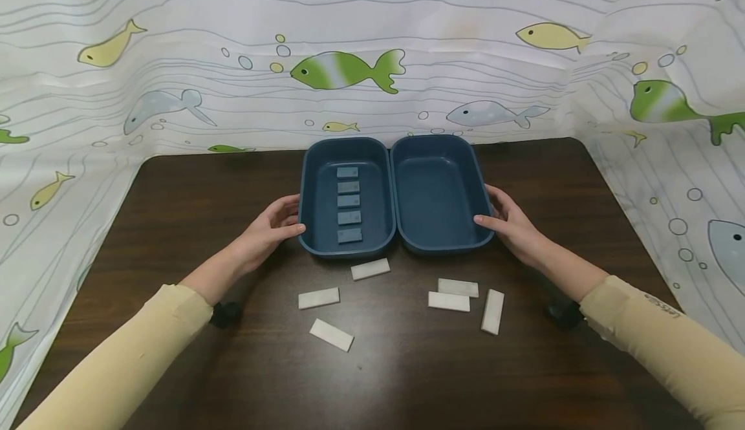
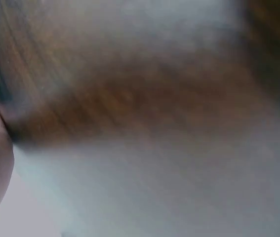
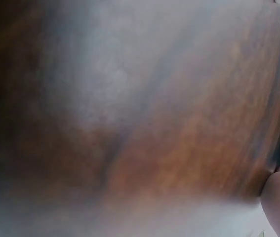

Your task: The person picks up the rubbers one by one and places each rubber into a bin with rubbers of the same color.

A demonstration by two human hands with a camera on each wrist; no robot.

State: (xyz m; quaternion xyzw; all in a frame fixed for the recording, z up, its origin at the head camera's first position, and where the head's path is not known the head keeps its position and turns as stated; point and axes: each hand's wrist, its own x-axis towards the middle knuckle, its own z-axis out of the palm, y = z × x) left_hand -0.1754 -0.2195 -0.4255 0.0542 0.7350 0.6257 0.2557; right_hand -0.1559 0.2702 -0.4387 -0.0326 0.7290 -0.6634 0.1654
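Two dark blue plastic trays stand side by side on the table, their inner walls meeting. In the head view my left hand (image 1: 270, 226) holds the outer side of the left tray (image 1: 317, 242), thumb at the rim near its front corner. On the opposite side, my right hand (image 1: 515, 226) grips the right tray (image 1: 440, 200), thumb over the rim and fingers against the outer wall. Several small blue rectangular blocks (image 1: 349, 202) lie in a column inside the left tray. The right tray holds nothing. Both wrist views catch only part of each hand and a strip of tray.
In front of the left tray lie three flat white blocks (image 1: 318, 298). Three more white blocks (image 1: 449, 301) lie before the right tray, two of them touching. The dark wooden table (image 1: 221, 191) is bordered by a white fish-print curtain (image 1: 244, 61) behind and at both sides.
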